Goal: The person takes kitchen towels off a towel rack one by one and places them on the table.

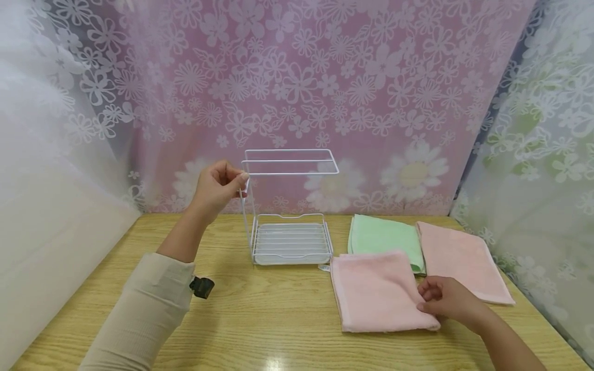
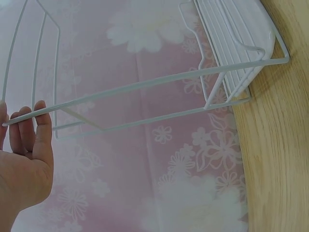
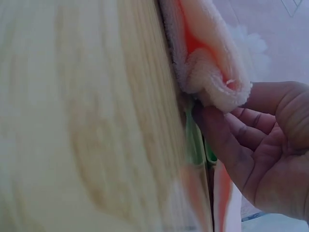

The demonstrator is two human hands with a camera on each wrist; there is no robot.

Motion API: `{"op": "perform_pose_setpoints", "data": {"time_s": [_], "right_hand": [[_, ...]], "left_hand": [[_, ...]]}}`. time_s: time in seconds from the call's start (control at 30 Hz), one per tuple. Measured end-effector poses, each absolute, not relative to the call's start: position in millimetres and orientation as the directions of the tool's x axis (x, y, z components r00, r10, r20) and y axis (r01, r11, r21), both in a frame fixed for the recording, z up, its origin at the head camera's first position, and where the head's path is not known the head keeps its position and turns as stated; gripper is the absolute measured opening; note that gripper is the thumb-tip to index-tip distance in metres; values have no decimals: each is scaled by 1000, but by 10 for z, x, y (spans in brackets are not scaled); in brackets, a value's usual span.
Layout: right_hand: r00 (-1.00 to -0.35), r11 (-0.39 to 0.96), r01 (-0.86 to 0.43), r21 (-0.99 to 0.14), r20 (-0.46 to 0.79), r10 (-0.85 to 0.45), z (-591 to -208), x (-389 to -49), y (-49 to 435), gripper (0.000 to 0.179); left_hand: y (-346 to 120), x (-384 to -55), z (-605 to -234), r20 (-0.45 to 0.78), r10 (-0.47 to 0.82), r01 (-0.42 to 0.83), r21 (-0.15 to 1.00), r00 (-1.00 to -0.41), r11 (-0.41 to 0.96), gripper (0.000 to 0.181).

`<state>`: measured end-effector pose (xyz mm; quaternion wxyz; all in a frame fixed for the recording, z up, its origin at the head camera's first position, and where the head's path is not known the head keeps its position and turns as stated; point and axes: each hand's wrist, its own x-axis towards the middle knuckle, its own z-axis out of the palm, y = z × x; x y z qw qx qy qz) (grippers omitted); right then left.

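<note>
A white wire rack [image 1: 292,244] stands upright on the table, with a slatted base and a looped top frame. My left hand [image 1: 215,189] grips its upper left corner between thumb and fingers. In the left wrist view, the fingers of the left hand [image 2: 31,162] lie behind the long side wire [image 2: 145,84]. Lower right of the rack is a folded pink towel [image 1: 373,293], its near right corner pinched by my right hand [image 1: 452,301]. The right wrist view has that towel's rolled edge [image 3: 215,79] between thumb and fingers of the right hand [image 3: 270,154].
Behind the front towel lie a folded green towel [image 1: 387,239] and another pink towel [image 1: 464,263], side by side. A small white tag [image 1: 324,268] shows near the rack's front right corner. Flowered curtains [image 1: 297,103] enclose the wooden table [image 1: 260,319] at the back and sides.
</note>
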<state>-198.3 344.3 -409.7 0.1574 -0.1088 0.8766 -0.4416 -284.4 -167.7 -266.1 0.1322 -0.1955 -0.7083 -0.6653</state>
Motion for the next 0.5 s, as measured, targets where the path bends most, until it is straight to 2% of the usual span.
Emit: {"op": "perform_pose_setpoints", "data": {"time_s": [0.13,0.23,0.37,0.5], "right_hand": [[-923,542,18,-840,-223,-314,-4083,-2017,3482,43],[-911,501,78,-862,-266,-315,-4084,-2026,3528,48],[-895,467,119,-876,-299,-332,-4096,-2033,3569,44],[-913,462,99,-881,-265,-311,-4093,-2032,3574,43]], "left_hand": [[-1687,-2844,-2674,441,95,443,897,-892,-1,14],[-1703,-2835,-2703,407,88,401,913,-909,-79,13],[-1749,-2810,-2762,364,92,345,923,-927,-173,9],[-1803,-2782,-2825,374,95,355,919,-923,-170,17]]}}
